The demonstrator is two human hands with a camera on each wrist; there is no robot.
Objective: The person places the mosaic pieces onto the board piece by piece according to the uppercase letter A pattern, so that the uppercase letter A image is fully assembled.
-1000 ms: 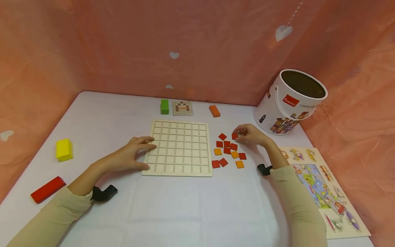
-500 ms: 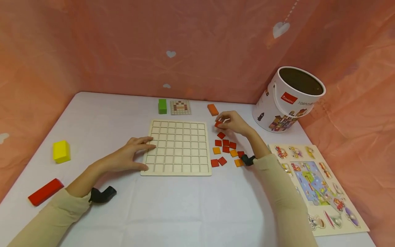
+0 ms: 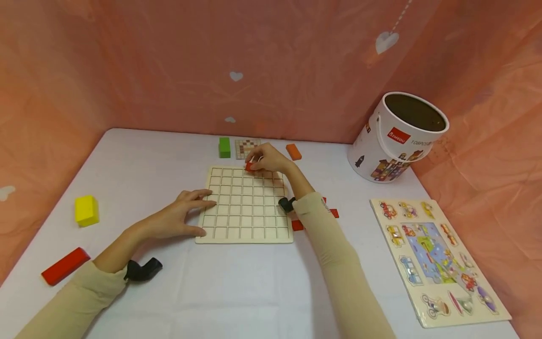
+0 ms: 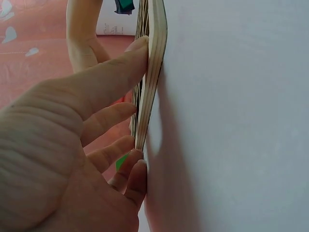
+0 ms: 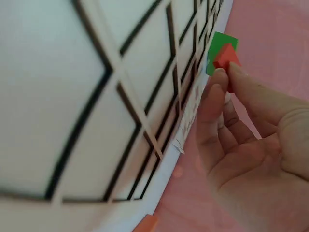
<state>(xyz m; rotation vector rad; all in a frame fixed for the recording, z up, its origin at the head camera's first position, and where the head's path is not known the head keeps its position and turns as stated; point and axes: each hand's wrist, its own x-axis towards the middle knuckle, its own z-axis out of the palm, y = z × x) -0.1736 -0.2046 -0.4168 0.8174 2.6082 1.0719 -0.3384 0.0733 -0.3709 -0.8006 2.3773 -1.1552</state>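
A wooden grid board (image 3: 247, 206) lies flat on the table between the hands. My left hand (image 3: 175, 216) rests along its left edge, fingers spread and fairly straight; the left wrist view shows the thumb (image 4: 120, 67) touching the board's rim. Over the far edge of the board, my right hand (image 3: 271, 159) pinches a red square tile (image 3: 249, 166) between thumb and fingertips. That red tile (image 5: 226, 57) also shows in the right wrist view. Other red tiles (image 3: 298, 225) lie right of the board, mostly hidden under the right forearm.
Behind the board are a green block (image 3: 225, 148), a small pattern card (image 3: 242, 149) partly covered by the right hand, and an orange block (image 3: 293, 151). A yellow block (image 3: 86, 211) and a red block (image 3: 65, 266) lie left. A white bucket (image 3: 387, 146) and a picture puzzle (image 3: 406, 245) stand right.
My right hand has picked up a red tile from the loose tiles and carried it left to the board's far edge. The left hand has stayed at the board's left edge.
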